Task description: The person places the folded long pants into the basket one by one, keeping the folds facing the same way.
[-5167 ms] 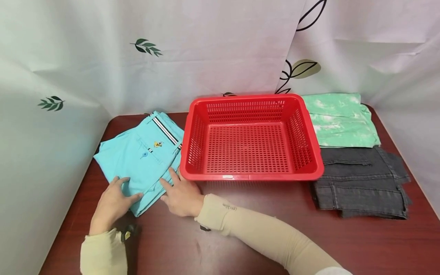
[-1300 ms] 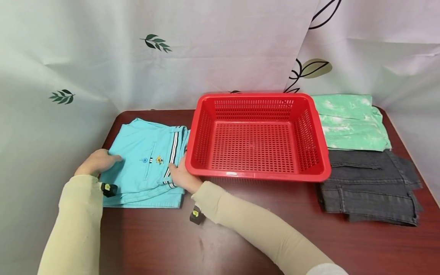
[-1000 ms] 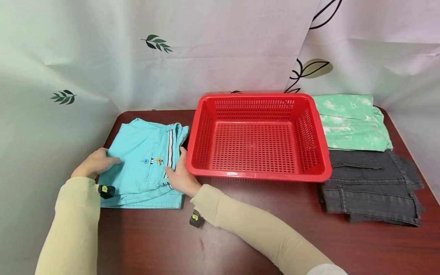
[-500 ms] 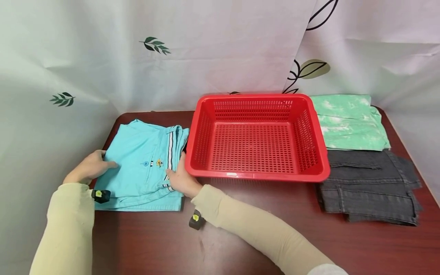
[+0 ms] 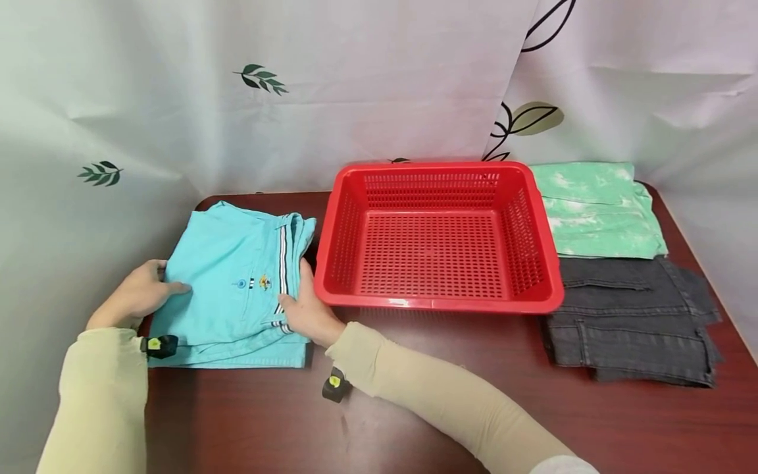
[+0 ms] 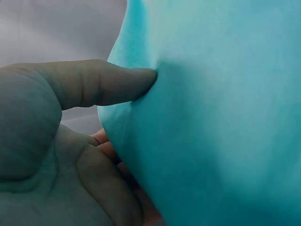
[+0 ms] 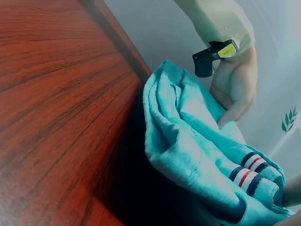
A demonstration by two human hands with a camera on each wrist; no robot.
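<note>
Folded turquoise pants (image 5: 219, 276) lie at the left of the table, their striped waistband toward the red basket (image 5: 435, 304). My left hand (image 5: 135, 293) grips their left edge; in the left wrist view its thumb (image 6: 108, 84) presses on top and its fingers go behind the cloth. On the waistband side, my right hand (image 5: 310, 306) holds the pants with the thumb on top; its other fingers are mostly hidden. Layered folds of the pants (image 7: 188, 141) show in the right wrist view above a dark shadow, so that edge looks slightly raised.
The basket, with nothing in it, stands close to my right hand. Beyond it lie folded mint-green tie-dye cloth (image 5: 598, 214) and folded dark grey jeans (image 5: 628, 316). A pale curtain (image 5: 355, 79) hangs behind the wooden table (image 5: 414, 395).
Since the oldest frame the pants have been turned, bringing the waistband to the right. Over the last second both hands shift them slightly left, widening the gap to the basket.
</note>
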